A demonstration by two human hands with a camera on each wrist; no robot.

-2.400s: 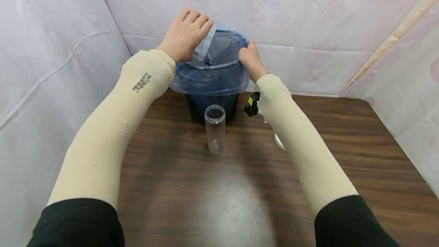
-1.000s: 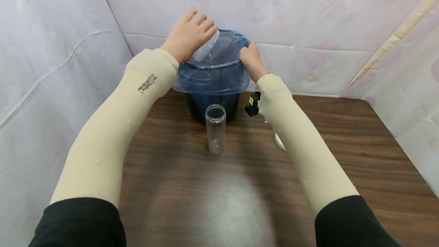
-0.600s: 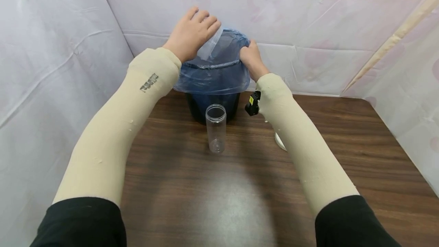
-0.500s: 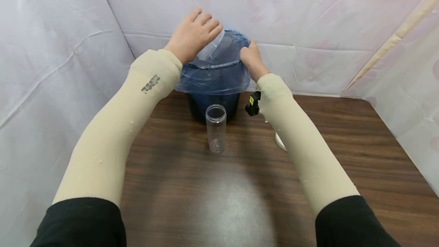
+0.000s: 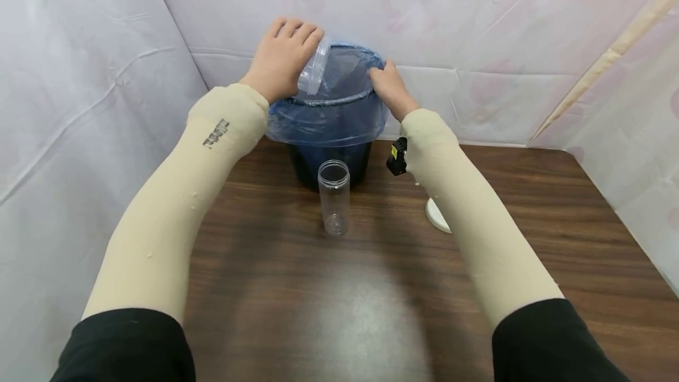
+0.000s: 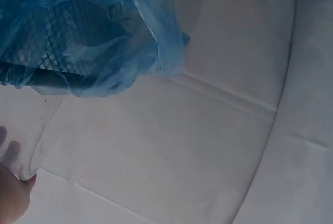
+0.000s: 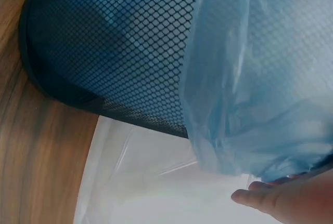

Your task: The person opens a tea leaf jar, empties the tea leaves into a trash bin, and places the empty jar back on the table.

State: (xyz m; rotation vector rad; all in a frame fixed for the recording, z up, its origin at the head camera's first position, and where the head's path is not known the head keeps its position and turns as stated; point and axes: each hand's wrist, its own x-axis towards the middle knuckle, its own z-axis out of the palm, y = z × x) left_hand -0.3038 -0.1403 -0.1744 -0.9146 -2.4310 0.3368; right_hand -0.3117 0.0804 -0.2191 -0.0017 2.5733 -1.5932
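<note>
My left hand point(image 5: 278, 61) grips a clear plastic jar point(image 5: 315, 69), tilted over the mouth of a black mesh trash can point(image 5: 329, 164). In the left wrist view, small dark specks show on the jar's clear wall point(image 6: 44, 115), with fingertips behind it. A blue trash bag point(image 5: 339, 122) lines the can and folds down over its rim. My right hand point(image 5: 392, 88) holds the can's rim through the bag at the right side; in the right wrist view its fingers point(image 7: 255, 198) lie along the bag's outside. The can's inside is mostly hidden.
A clear, uncapped plastic jar point(image 5: 334, 199) stands upright on the wooden table point(image 5: 318, 299), in front of the can. A white lid point(image 5: 438, 216) lies to the right, partly behind my right forearm. White patterned sheeting point(image 5: 477, 16) rises behind and on both sides.
My left hand has moved left and slightly down with the jar, whose ringed edge now shows more plainly. The right forearm has shifted slightly right, baring more of the white lid.
</note>
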